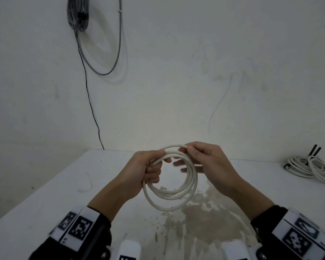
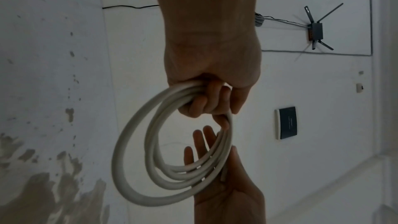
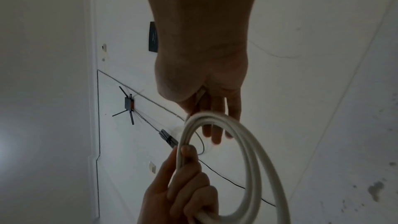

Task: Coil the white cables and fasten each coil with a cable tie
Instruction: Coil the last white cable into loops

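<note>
A white cable coil (image 1: 172,194) of several loops hangs in the air above the white table (image 1: 45,194). My left hand (image 1: 148,166) grips the coil's upper left side, fingers curled round the bundled strands (image 2: 193,91). My right hand (image 1: 201,158) pinches the cable's free end (image 1: 184,146) at the top of the coil between thumb and forefinger; its other fingers stretch out behind the loops (image 3: 215,132). In the right wrist view the coil (image 3: 254,151) runs down to the left hand (image 3: 185,185). No cable tie shows on this coil.
A pile of coiled white cables (image 1: 310,167) with black ties lies at the table's far right. A thin white strip (image 1: 86,184) lies on the table's left. Grey cables (image 1: 77,14) hang on the wall behind. A stained patch (image 1: 195,218) marks the table below the hands.
</note>
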### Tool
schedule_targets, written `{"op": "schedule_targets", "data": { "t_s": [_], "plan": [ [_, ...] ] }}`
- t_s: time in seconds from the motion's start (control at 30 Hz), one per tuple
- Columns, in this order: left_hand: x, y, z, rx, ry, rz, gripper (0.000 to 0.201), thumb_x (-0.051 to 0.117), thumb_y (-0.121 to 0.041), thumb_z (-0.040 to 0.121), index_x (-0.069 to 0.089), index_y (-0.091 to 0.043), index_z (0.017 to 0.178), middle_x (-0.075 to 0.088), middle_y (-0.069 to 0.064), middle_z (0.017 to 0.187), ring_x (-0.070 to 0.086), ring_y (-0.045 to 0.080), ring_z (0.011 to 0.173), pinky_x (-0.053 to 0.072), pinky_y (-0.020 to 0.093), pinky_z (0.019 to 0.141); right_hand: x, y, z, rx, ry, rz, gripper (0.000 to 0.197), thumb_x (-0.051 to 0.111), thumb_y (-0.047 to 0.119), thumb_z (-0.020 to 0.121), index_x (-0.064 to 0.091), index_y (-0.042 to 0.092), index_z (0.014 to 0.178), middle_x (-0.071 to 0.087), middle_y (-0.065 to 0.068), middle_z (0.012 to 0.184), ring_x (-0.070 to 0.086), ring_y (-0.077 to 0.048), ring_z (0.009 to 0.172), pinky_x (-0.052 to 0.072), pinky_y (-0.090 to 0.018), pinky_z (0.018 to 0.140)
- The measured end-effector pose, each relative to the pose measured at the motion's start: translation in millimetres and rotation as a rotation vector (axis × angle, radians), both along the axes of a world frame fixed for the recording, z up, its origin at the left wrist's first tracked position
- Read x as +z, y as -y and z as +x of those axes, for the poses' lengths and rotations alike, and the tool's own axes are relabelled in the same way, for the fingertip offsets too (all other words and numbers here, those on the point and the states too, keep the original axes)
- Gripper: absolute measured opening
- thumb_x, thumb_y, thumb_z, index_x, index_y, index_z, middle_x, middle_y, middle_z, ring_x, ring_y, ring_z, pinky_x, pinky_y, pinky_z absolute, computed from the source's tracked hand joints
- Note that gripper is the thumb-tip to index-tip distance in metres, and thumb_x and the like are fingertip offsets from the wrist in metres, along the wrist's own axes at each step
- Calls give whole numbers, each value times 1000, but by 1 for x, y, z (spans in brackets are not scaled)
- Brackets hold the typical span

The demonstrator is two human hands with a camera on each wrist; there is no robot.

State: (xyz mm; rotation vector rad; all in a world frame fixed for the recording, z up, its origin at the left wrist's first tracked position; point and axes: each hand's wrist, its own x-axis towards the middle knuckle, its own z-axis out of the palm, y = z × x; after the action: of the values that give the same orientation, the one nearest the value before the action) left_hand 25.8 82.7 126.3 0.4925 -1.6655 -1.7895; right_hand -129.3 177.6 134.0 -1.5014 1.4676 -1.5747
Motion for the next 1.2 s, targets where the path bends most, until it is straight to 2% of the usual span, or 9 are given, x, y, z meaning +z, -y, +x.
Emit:
{"op": "schedule_targets", "data": {
  "t_s": [0.3,0.47,0.53,0.63,0.67,0.73,0.8,0.9,1.2],
  "plan": [
    [6,5,10,41,-130,100,33,40,-17,95,53,-3,67,23,-8,40,19,3,32,20,15,34,4,3,-35,-435,175,-112,30,37,16,101,59,8,83,66,-7,73,70,-22,70,53,-34,68],
    [4,1,4,148,-51,-135,38,43,-14,97,53,-8,61,24,-6,44,16,6,37,16,15,36,-10,6,-38,-515,-370,268,24,43,15,96,65,13,89,69,-6,96,61,-17,82,45,-26,69],
    [1,-3,2,131,19,-218,38,44,-14,97,56,-8,61,27,-7,43,18,6,37,18,14,36,-13,5,-33,-502,-458,233,27,43,20,95,61,19,114,60,-4,126,55,-18,109,42,-33,95],
    [0,-9,-3,70,94,-291,37,46,-14,96,63,-9,64,30,-8,43,20,6,38,20,16,36,-10,0,-17,-224,-608,15,47,37,54,88,35,44,133,37,20,144,21,1,139,-5,-38,118],
    [0,-11,-4,54,97,-303,38,47,-13,96,63,-12,61,30,-7,43,21,6,38,20,16,37,-9,-1,-12,-119,-683,10,48,37,62,85,33,48,131,41,23,139,23,5,137,-8,-36,116],
    [1,-13,-6,67,59,-313,44,48,-11,94,59,-17,52,30,-7,43,21,7,39,20,17,39,-8,1,-4,-3,-707,20,39,50,58,87,49,37,119,62,17,111,53,1,112,22,-35,111],
    [3,-13,-9,142,-33,-284,47,49,-7,92,54,-18,46,29,-6,42,20,8,39,18,19,40,-4,2,4,68,-509,0,20,58,35,91,59,19,102,65,2,79,66,-14,73,52,-31,74],
    [4,-13,-16,229,-182,-149,50,51,-5,89,48,-17,40,26,-5,40,18,9,38,16,21,41,-3,3,14,94,-236,-24,16,53,23,95,59,7,95,54,6,55,57,-17,45,47,-27,46],
    [-3,-15,-17,293,52,-107,58,48,-65,74,63,-10,86,56,1,63,59,12,55,51,32,71,-14,6,16,-72,-186,-125,20,48,21,97,58,10,84,47,6,48,45,-8,37,39,-19,42]
  ]
}}
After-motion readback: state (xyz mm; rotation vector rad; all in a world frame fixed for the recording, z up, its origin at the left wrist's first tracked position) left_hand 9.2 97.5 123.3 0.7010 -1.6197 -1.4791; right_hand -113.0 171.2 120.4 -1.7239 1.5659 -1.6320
